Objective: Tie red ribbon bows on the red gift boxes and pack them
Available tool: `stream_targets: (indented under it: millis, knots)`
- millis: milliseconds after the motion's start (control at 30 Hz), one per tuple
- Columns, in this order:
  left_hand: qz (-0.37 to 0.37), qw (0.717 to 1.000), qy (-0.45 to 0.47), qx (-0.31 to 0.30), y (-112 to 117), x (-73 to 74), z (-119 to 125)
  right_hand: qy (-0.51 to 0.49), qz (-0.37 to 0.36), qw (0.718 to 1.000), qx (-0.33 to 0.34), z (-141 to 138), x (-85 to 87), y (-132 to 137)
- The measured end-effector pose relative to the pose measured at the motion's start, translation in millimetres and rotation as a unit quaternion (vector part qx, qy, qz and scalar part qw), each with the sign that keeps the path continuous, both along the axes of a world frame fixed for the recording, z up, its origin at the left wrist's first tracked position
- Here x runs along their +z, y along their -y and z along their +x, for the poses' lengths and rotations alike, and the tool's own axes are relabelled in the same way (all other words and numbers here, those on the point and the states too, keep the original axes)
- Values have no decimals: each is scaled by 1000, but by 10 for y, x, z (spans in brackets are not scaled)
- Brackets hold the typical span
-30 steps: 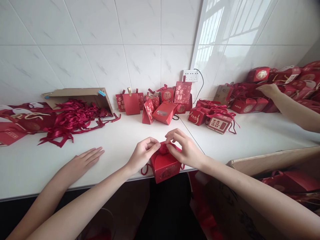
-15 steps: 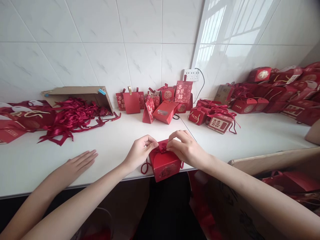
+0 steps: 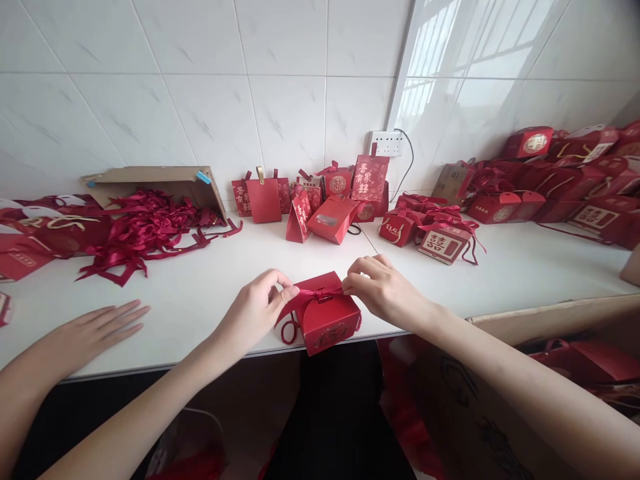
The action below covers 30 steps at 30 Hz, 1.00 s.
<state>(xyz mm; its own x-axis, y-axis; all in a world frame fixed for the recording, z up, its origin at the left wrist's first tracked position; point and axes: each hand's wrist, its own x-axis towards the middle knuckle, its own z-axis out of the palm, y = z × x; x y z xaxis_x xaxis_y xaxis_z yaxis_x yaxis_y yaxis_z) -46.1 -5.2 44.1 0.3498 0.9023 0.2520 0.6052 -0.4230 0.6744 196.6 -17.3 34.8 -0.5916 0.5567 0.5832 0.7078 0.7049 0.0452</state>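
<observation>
A red gift box [image 3: 331, 321] with a gold print on its front stands at the table's near edge, right in front of me. Across its top runs a dark red ribbon [image 3: 320, 293], knotted in the middle. My left hand [image 3: 263, 301] pinches one end of the ribbon at the box's left. At the right, my right hand [image 3: 383, 288] grips the other side, and the ribbon looks taut between them. Red cord loops [image 3: 289, 331] hang at the box's sides.
Another person's hand [image 3: 90, 339] lies on the white table at left. Behind it, a cardboard box [image 3: 150, 175] spills ribbons [image 3: 145, 230]. Small gift boxes [image 3: 334, 217] stand along the wall; more [image 3: 565, 183] are piled at right. An open carton [image 3: 550, 310] stands at lower right.
My hands have drawn apart, left hand leftward and right hand slightly rightward, pulling the ribbon straight over the box. The other person's hand has slid left.
</observation>
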Motion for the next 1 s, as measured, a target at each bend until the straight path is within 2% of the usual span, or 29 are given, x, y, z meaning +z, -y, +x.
stream_targets:
  millis: [133,333,500,567,700,767,900,1000]
  knots:
    - [-49,998,3,-39,211,-46,25,35,-1,999,13,19,32,5]
    - [61,996,-27,-58,265,-132,69,-1,-64,998,-18,3,75,45]
    - [82,992,-48,-85,265,-173,82,-2,-182,980,-87,-90,153,134]
    - [73,991,-49,-97,259,-180,92,-37,-242,963,-116,-125,183,160]
    - [29,992,-37,-121,210,-188,100,-121,-366,908,-162,-162,195,163]
    - [3,992,-19,-128,172,-197,93,-159,-410,884,-159,-168,172,142]
    - [-29,990,19,-137,94,-221,64,-232,-500,827,-109,-168,97,79]
    - [-29,990,41,-133,53,-231,48,-266,-532,797,-105,-168,50,34]
